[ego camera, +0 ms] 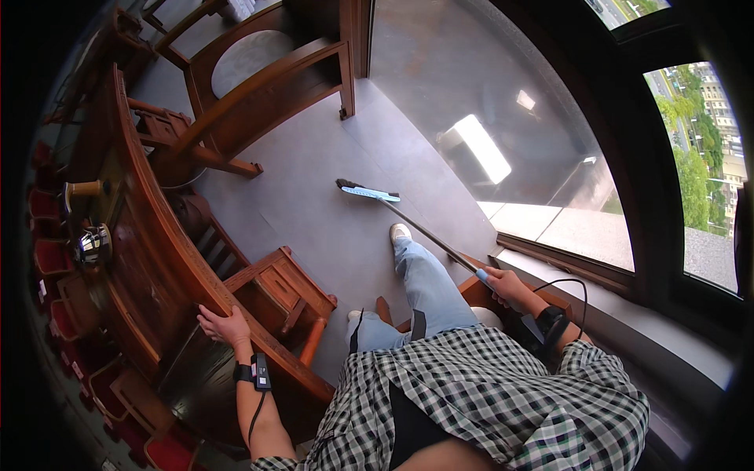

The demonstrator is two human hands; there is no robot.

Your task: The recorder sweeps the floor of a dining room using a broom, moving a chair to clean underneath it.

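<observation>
My right hand [508, 287] is closed around the blue grip near the upper end of a long-handled broom [430, 235]. The broom's light-blue head with dark bristles rests on the grey floor [306, 153], ahead of my foot in a light shoe. On the left, my left hand [224, 325] lies with spread fingers on the carved edge of a dark-red wooden table [177, 247]; it holds nothing.
Wooden chairs [265, 76] stand beyond the table, and a wooden stool-like piece [288, 288] is beside it. A large window [518, 147] with a sill [612, 318] runs along the right. Red chairs [56, 253] line the far left. A metal pot [94, 242] sits on the table.
</observation>
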